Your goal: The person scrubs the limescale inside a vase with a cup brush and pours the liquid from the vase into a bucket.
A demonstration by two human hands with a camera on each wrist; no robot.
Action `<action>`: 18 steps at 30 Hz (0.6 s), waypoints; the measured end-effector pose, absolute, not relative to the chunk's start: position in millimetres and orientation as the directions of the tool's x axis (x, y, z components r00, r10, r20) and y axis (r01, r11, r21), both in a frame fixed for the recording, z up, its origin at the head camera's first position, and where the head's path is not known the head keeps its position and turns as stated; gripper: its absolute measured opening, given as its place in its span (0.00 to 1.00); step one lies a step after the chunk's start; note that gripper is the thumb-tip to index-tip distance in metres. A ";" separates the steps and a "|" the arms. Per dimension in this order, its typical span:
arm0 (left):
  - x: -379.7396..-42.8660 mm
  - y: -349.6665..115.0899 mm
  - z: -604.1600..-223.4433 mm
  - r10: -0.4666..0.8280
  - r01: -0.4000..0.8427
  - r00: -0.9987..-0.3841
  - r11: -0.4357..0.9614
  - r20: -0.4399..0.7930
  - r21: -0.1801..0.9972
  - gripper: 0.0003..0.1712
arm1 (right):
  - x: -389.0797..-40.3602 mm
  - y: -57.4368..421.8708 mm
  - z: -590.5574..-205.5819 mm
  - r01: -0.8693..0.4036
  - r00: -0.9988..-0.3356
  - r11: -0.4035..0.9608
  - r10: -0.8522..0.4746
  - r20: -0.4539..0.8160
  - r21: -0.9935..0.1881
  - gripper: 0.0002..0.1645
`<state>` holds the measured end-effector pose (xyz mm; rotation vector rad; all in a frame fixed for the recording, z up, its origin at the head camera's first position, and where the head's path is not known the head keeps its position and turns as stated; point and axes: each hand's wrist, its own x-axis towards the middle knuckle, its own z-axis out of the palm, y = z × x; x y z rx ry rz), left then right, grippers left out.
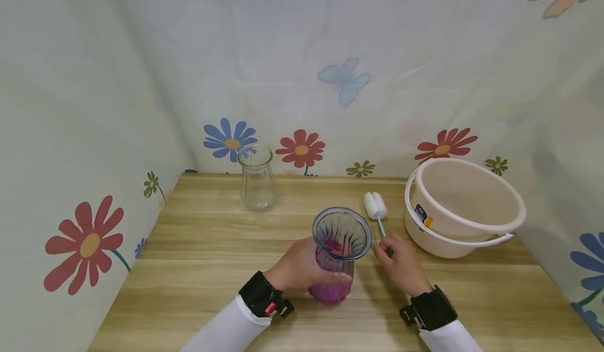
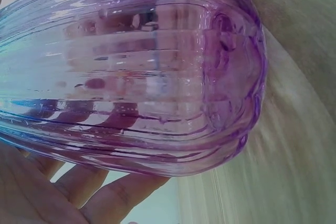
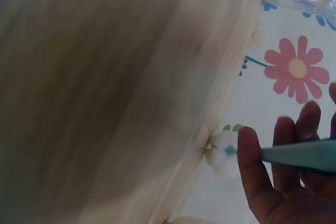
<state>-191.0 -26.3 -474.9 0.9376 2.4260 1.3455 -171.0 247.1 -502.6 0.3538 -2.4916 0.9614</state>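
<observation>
A ribbed glass vase [image 1: 343,236], bluish at the rim and purple toward its base, is gripped round its side by my left hand [image 1: 299,269]. In the left wrist view the vase [image 2: 157,77] fills much of the picture, with fingers curled behind it. Whether its base touches the table cannot be told. To its right, my right hand [image 1: 403,265] holds a sponge brush by its light blue handle. The brush's white sponge head [image 1: 375,205] points away from me, toward the back of the table. In the right wrist view the handle [image 3: 302,155] lies across the fingers.
A clear glass vase [image 1: 259,187] stands upright at the back left of the wooden table [image 1: 198,268]. At the right is a pale bucket [image 1: 464,200] with its handle lowered round the front. Flower-printed cloth [image 1: 283,53] hangs behind and at both sides.
</observation>
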 end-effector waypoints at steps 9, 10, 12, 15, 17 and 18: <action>-192.2 -26.6 -475.8 0.629 0.453 -0.764 0.365 0.143 0.813 0.43 | -168.9 254.5 -498.2 -0.217 -0.969 0.762 -0.090 0.231 -0.610 0.19; -192.4 -26.3 -475.5 0.631 0.452 -0.763 0.362 0.142 0.815 0.42 | -168.8 255.2 -497.4 -0.201 -0.973 0.763 -0.085 0.212 -0.615 0.19; -192.3 -25.8 -475.2 0.635 0.448 -0.760 0.355 0.139 0.821 0.42 | -168.8 257.2 -496.7 -0.169 -0.982 0.765 -0.077 0.172 -0.621 0.19; -191.9 -25.6 -475.2 0.641 0.443 -0.756 0.351 0.133 0.825 0.42 | -167.3 259.7 -496.2 -0.139 -0.989 0.773 -0.072 0.132 -0.619 0.19; -191.3 -25.6 -475.2 0.647 0.433 -0.752 0.341 0.126 0.835 0.43 | -165.6 261.0 -495.8 -0.123 -0.991 0.780 -0.066 0.115 -0.614 0.18; -191.0 -25.7 -475.2 0.649 0.426 -0.751 0.335 0.122 0.840 0.43 | -164.8 261.6 -495.4 -0.115 -0.992 0.781 -0.062 0.107 -0.614 0.18</action>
